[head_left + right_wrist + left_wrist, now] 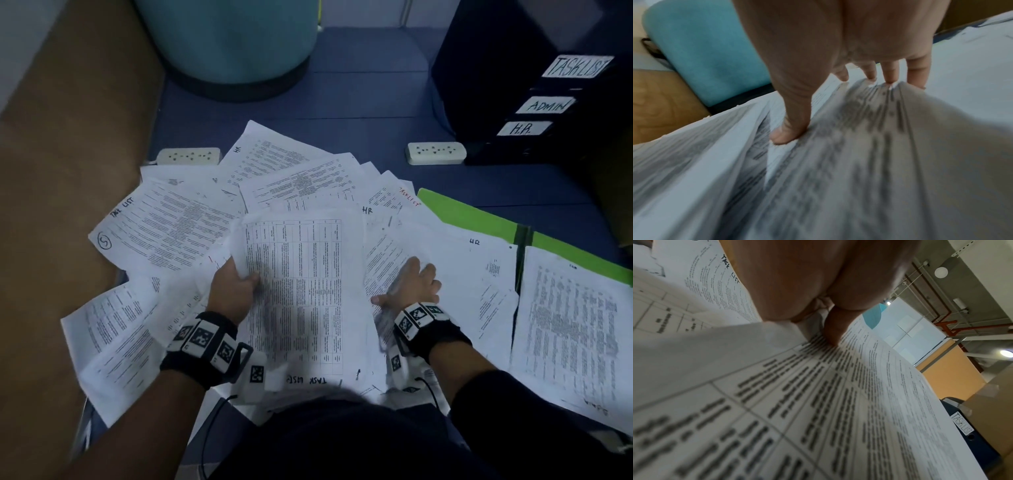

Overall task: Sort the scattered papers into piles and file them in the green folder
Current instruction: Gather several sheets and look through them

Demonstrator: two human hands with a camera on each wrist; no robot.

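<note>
Printed papers [191, 219] lie fanned over the blue floor, some hand-marked TASK LIST or HR. My left hand [236, 284] grips the left edge of a lifted stack [301, 291] topped by a table sheet. In the left wrist view its thumb [832, 327] presses on that top sheet [838, 402]. My right hand [414, 284] rests palm down on a sheet just right of the stack, fingers spread. In the right wrist view its thumb [789, 129] and fingertips press a blurred, humped sheet [869, 146]. The green folder [479, 219] lies open at the right with papers over both halves.
Dark binders [548, 102] labelled TASKLIST, ADMIN and H.R. stand at the back right. Two white power strips [190, 156] [436, 152] lie behind the papers. A teal round object [233, 41] stands at the back, brown cardboard [51, 171] on the left.
</note>
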